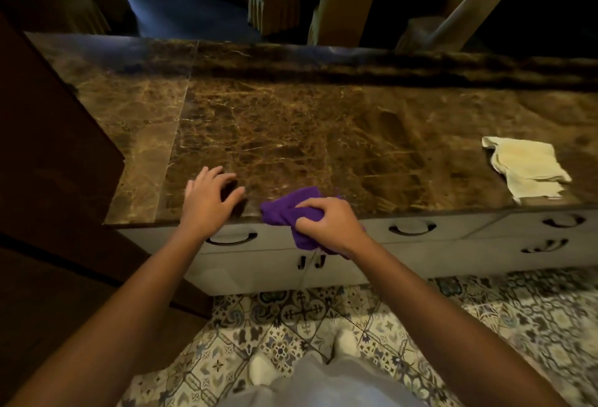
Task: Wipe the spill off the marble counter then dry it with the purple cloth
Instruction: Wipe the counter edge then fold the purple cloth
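Observation:
The brown marble counter (291,122) stretches across the view. At its front edge, my right hand (326,223) is closed around the bunched purple cloth (288,209), part of which hangs down over the drawer front. Just to the left, my left hand (208,199) rests on the counter edge with its fingers spread and nothing in it. A darker streak shows on the marble right of centre; I cannot tell if it is wet.
A crumpled cream cloth (524,170) lies on the counter at the right. A dark wooden cabinet (48,147) borders the counter on the left. White drawers (411,228) with dark handles sit below. Covered chairs (343,2) stand beyond the far edge. Patterned floor tiles lie underfoot.

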The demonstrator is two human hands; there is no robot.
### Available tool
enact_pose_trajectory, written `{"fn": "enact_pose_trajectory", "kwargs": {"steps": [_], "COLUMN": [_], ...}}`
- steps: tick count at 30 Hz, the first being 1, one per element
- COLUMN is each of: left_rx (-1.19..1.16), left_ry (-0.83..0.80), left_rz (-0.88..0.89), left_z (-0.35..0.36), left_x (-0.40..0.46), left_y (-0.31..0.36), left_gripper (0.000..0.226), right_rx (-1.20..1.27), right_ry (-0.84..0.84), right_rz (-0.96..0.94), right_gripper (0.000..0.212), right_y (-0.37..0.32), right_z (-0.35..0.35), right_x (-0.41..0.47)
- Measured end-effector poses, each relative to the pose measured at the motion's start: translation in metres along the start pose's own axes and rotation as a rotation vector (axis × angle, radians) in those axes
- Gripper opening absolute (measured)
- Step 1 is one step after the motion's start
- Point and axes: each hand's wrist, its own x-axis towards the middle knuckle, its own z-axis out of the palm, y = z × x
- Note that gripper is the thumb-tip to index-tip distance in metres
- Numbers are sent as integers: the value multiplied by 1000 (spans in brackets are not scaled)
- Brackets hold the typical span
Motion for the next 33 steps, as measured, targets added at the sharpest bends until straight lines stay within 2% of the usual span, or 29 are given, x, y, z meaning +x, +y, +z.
{"fn": "enact_pose_trajectory", "kwargs": {"steps": [3, 4, 6, 7, 10, 12, 16, 18, 20, 22, 23, 25, 28, 31, 33], "left_rx": [-206, -338, -629, -715, -843, -861, -769, -773, -835, -885, -899, -933, -1030, -1029, -1044], "left_ry": [-85, -134, -275, -314, -347, -386, -460, -461, -476, -508, -525, -540, -542, -443, -388], "left_rz": [199, 184, 120, 116, 201, 239, 313, 346, 376, 396, 397, 384, 397, 402, 378], "left_z": [3, 0, -6, -6, 10, 25, 53, 65, 76, 90, 98, 113, 131, 144, 154], "left_x": [-26, -38, -58, -66, -75, -77, -76, -76, -76, -78, -79, -79, -86, -93, -96], "left_y": [47, 68, 112, 130, 171, 195, 255, 285, 311, 335, 345, 365, 394, 431, 452], "left_gripper": [39, 35, 41, 47, 74, 76, 28, 13, 27, 50, 56, 53, 54, 29, 19], "right_rx": [359, 451, 599, 653, 774, 801, 642, 487, 328, 136, 77, 122, 412, 609, 791], "right_ry": [-32, -35, -42, -31, 78, 182, 393, 503, 613, 705, 733, 735, 675, 711, 677], "right_rz": [36, 26, -1, -21, -73, -100, -219, -276, -386, -565, -638, -686, -535, -243, -79], "right_gripper": [17, 11, 6, 11, 46, 51, 58, 73, 76, 65, 62, 62, 59, 66, 62], "right_y": [2, 3, 3, 4, 15, 22, 46, 66, 85, 102, 109, 119, 135, 160, 179], "right_z": [-38, -50, -70, -79, -101, -119, -160, -179, -203, -229, -240, -258, -274, -285, -290], "right_x": [-24, -33, -51, -59, -76, -84, -103, -112, -124, -137, -142, -151, -164, -176, -183]}}
